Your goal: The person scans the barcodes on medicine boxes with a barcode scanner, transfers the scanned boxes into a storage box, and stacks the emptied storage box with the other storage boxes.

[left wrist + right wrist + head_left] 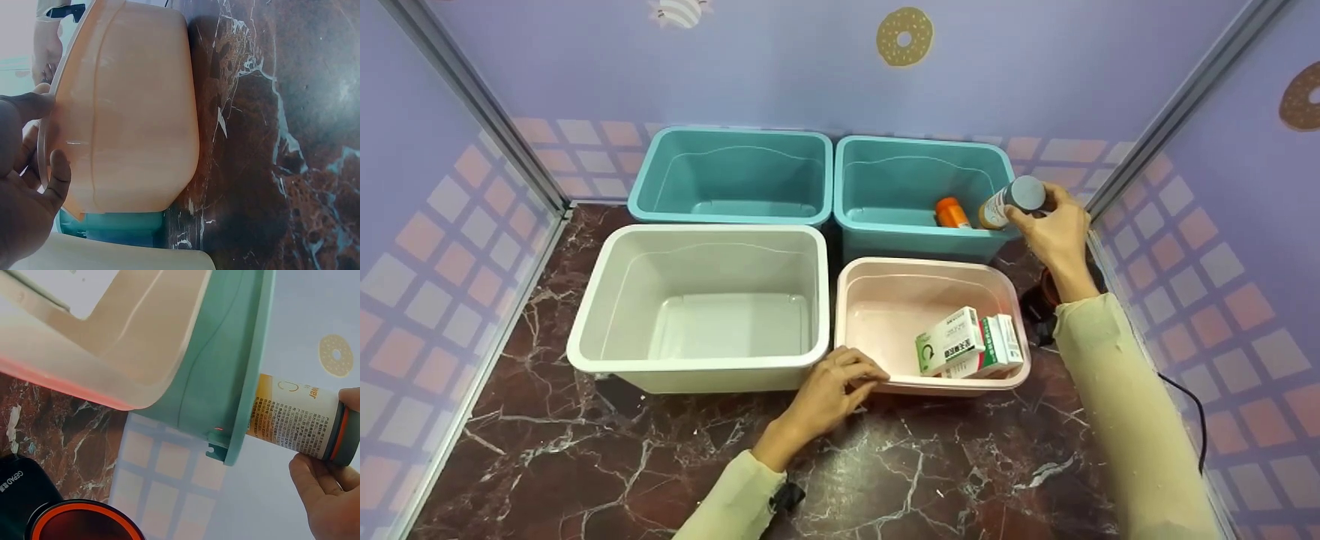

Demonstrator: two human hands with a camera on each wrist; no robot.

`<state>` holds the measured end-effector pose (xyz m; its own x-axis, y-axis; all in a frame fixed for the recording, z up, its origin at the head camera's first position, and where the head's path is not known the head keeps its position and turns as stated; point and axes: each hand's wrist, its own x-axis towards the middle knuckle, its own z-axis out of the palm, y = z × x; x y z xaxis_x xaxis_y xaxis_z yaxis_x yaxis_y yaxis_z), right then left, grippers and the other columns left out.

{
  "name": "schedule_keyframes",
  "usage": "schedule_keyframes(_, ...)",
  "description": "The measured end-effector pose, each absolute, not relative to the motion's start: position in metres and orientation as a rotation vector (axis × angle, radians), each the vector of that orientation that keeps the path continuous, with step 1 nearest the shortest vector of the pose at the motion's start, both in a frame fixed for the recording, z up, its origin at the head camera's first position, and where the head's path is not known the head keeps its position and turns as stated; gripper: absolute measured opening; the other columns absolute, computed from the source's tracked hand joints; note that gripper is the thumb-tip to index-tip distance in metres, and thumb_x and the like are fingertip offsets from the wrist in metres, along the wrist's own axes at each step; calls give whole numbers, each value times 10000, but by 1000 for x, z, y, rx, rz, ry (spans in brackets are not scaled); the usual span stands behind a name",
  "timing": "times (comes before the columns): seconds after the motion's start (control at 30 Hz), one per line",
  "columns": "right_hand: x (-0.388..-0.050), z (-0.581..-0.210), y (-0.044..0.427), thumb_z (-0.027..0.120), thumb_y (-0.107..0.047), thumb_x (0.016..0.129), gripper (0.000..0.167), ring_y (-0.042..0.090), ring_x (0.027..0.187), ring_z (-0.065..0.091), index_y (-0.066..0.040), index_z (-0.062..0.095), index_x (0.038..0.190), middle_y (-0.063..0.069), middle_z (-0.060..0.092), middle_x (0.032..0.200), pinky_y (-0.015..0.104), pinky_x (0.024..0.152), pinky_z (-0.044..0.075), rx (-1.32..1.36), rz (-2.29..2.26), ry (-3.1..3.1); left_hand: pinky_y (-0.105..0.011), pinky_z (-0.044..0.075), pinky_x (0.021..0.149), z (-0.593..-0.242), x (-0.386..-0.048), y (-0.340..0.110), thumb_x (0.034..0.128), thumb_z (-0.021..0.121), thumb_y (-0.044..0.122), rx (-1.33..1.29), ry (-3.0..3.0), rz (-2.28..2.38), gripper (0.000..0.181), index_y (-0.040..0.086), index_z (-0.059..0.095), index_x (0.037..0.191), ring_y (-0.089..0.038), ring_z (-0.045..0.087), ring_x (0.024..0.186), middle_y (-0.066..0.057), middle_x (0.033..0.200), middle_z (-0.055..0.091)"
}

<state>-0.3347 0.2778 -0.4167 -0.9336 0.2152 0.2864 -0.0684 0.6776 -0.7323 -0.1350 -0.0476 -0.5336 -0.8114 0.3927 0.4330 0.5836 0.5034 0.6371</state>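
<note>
A small booth [780,52], its donut-printed lilac walls [1005,67] joined at metal corner strips [1191,97].

Surface: dark red marbled top [600,465], pale veins | front: white bin [697,365], pink bin [877,300] | behind: left teal bin [735,136], right teal bin [915,244] | right of pink bin: dark orange-ringed object [84,524]

Room between sleeves [1117,420], toward the surface's [915,472] near edge
White bin [712,262] and pink bin [885,307] block the fronts of far-edge teal bins [735,176].
</note>
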Motion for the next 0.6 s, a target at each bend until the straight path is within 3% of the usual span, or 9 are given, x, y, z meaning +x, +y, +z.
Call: schedule_keyframes(0.6,-347,-429,278,796,-324,802,627,356,1202,591,-36,602,1324,191,665,1283,468,1063,397,-84,1001,-2659,-292,489,931,-535,-136,-48,877,744,105,-843,-2499,-1224,144,179,773,997,-144,619,984,52,986,709)
